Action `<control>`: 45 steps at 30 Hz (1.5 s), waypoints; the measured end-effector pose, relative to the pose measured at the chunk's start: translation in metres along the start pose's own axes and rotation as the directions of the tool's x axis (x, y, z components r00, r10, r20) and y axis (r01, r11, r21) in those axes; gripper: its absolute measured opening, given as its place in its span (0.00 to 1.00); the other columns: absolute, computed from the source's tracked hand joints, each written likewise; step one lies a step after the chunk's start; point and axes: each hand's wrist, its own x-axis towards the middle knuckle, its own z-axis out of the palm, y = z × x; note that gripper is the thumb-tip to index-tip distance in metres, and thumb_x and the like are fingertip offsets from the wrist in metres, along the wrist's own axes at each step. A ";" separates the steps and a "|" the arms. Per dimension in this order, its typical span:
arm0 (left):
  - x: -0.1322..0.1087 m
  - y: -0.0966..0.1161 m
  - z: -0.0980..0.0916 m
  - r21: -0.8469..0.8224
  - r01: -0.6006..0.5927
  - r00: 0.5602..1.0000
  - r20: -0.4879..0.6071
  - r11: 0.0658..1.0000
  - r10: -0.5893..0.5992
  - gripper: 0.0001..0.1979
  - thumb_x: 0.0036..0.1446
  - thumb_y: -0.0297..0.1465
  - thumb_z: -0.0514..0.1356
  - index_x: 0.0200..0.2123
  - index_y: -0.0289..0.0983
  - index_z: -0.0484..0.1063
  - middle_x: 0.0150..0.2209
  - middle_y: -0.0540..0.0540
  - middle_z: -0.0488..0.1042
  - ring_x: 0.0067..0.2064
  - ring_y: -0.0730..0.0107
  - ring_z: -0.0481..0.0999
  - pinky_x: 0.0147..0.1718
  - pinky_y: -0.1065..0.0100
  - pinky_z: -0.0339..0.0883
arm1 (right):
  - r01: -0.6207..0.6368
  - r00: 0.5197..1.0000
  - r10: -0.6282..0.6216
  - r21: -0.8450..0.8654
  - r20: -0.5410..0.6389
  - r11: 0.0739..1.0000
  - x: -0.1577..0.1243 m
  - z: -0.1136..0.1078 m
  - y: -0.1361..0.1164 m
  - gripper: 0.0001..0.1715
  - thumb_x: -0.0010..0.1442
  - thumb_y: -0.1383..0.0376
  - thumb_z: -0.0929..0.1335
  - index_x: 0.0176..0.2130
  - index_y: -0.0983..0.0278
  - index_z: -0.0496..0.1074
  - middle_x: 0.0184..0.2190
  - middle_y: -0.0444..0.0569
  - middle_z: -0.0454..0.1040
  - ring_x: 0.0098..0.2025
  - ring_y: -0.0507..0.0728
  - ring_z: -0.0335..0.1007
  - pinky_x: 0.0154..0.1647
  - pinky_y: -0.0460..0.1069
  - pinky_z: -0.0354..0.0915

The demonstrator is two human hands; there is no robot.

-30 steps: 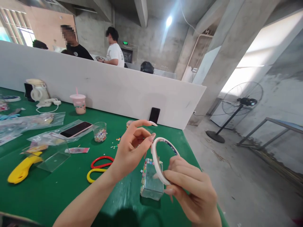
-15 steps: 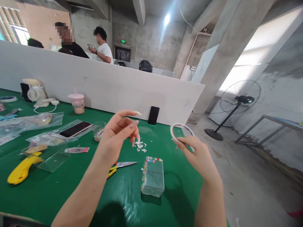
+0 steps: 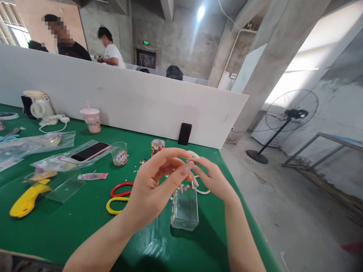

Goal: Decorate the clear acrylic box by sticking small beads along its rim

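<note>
My left hand [image 3: 159, 185] is raised above the table, thumb and fingers pinched together; anything between them is too small to make out. Its fingertips meet those of my right hand [image 3: 217, 179]. Parts of a white ring, like a tape roll [image 3: 203, 192], show around my right fingers, which partly hide it. Below the hands stands a clear plastic box [image 3: 185, 211] with small colourful pieces along its left and far edges. Scissors with red and yellow handles [image 3: 115, 206] lie under my left wrist, blades hidden.
A clear cup of bits [image 3: 120, 156] and a colourful round container [image 3: 157, 145] stand beyond. Leftward lie a phone [image 3: 90, 152], a small tube [image 3: 94, 176], a yellow tool [image 3: 28, 200] and plastic bags. A black phone [image 3: 185, 134] leans on the white partition [image 3: 136, 98].
My right hand has moved left with the white ring and now meets my left hand, which has come right and lower over the box. The colourful container and scissor handles have come into view.
</note>
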 end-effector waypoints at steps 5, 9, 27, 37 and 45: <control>-0.001 0.000 0.007 0.000 -0.083 0.996 -0.042 0.997 0.083 0.10 0.64 0.24 0.62 0.45 0.44 0.76 0.30 0.57 0.79 0.30 0.82 0.80 0.30 0.84 0.76 | 0.517 0.830 -0.378 0.311 -0.410 0.797 -0.039 0.010 -0.054 0.21 0.70 0.56 0.63 0.60 0.46 0.70 0.60 0.44 0.73 0.64 0.57 0.67 0.63 0.55 0.67; -0.005 0.001 0.009 0.147 -0.224 0.970 -0.060 0.963 0.235 0.15 0.61 0.20 0.63 0.49 0.41 0.74 0.33 0.57 0.80 0.31 0.83 0.81 0.34 0.83 0.77 | 0.582 0.789 -0.372 0.400 -0.489 0.708 -0.048 0.026 -0.069 0.20 0.67 0.60 0.68 0.57 0.47 0.74 0.57 0.44 0.75 0.59 0.56 0.71 0.53 0.49 0.73; -0.004 0.006 0.012 -0.003 -0.156 0.977 -0.146 0.988 0.154 0.03 0.67 0.31 0.60 0.42 0.44 0.67 0.23 0.59 0.67 0.18 0.81 0.67 0.19 0.78 0.67 | 0.139 0.990 -0.001 0.990 -0.139 0.015 -0.035 0.037 -0.107 0.08 0.56 0.57 0.75 0.30 0.57 0.83 0.33 0.42 0.71 0.29 0.47 0.67 0.31 0.43 0.69; -0.014 0.024 -0.011 0.539 -0.278 0.912 0.408 0.795 0.042 0.05 0.66 0.26 0.57 0.42 0.42 0.67 0.25 0.58 0.69 0.20 0.80 0.63 0.20 0.76 0.59 | 0.069 0.998 0.009 0.983 -0.068 -0.171 -0.045 0.025 -0.088 0.06 0.54 0.59 0.77 0.29 0.56 0.80 0.32 0.41 0.68 0.36 0.47 0.68 0.36 0.40 0.68; -0.010 0.015 0.000 0.585 -0.503 0.852 0.459 0.636 0.252 0.06 0.68 0.24 0.51 0.44 0.38 0.65 0.30 0.51 0.78 0.26 0.73 0.75 0.25 0.71 0.64 | 0.064 0.997 -0.042 0.997 -0.065 -0.034 -0.043 0.028 -0.083 0.06 0.50 0.57 0.78 0.29 0.52 0.81 0.32 0.43 0.67 0.34 0.51 0.65 0.36 0.44 0.69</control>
